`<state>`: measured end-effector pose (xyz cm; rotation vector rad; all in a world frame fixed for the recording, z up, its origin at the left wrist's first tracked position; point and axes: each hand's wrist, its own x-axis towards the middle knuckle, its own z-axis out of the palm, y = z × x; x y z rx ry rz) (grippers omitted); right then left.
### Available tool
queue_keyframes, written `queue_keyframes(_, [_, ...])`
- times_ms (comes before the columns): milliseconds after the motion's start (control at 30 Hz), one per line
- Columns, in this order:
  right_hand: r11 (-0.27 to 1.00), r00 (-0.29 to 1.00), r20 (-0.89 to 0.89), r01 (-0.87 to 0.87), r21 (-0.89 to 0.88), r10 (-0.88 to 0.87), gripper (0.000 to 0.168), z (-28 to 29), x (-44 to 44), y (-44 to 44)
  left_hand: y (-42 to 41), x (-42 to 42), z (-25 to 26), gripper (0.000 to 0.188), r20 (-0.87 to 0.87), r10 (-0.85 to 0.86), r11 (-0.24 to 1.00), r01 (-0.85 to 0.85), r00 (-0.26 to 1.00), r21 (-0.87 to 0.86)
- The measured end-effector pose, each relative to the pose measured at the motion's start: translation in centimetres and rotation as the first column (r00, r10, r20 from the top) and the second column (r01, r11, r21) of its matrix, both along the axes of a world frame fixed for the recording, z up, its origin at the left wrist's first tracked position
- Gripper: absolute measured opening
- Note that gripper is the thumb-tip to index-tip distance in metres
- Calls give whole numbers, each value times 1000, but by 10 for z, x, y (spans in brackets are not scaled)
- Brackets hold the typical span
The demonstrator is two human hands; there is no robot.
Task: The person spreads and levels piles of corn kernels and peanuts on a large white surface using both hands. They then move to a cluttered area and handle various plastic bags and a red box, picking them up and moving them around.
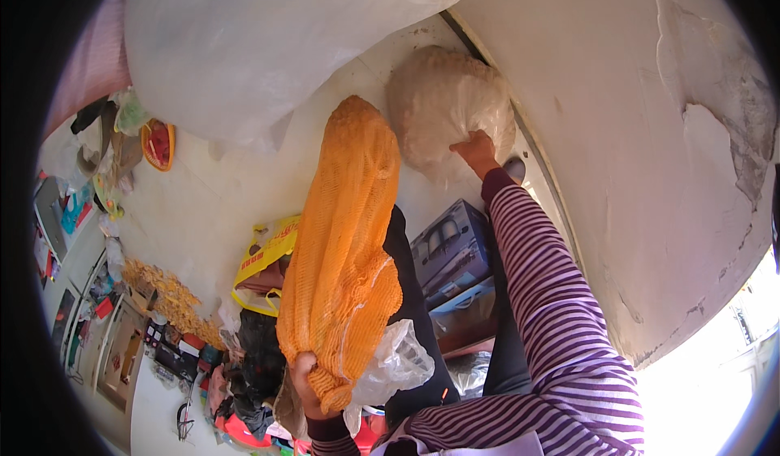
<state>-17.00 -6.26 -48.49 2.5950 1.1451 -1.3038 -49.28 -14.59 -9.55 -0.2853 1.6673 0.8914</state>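
Note:
My left hand [304,374] is closed around the gathered end of a long orange mesh sack [347,224], which hangs out in front of me towards the floor. Something fills the sack, but the mesh hides what it is. With my right hand [478,150] I touch the near side of a large, full clear plastic bag [451,103] on the floor by the wall; whether the fingers grip its film cannot be made out. A crumpled clear plastic bag [399,364] lies beside the sack's near end, over my leg.
A blue printed box [454,249] stands between my legs. Left of the sack is a yellow carrier bag [262,261]. A big whitish plastic sack [256,42] bulges at the top. A peeling wall [609,121] rises on the right. An orange-rimmed basket [158,145] and household clutter lie left.

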Motion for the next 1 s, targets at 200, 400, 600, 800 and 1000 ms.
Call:
queue_keyframes(200, [929,847,-394,365,-54,-356,41,22,-18,18,-11,-11,33,59,-129,-138,990,134,982,-34])
queue_keyframes(400, [813,693,-510,582,-24,-510,24,67,-47,69,-28,-27,50,59,-211,-181,983,169,961,-74])
queue_keyframes(600, [693,466,-654,710,-125,-596,37,18,-75,108,-22,-25,62,60,-235,-156,988,147,960,-55])
queue_keyframes(800, [810,590,-606,564,-164,-534,68,28,-99,88,-17,-20,72,57,-202,-239,970,226,950,-87])
queue_keyframes(1000, [722,263,-674,313,-617,-691,84,180,-99,-4,7,9,105,35,-136,-512,858,513,848,-29])
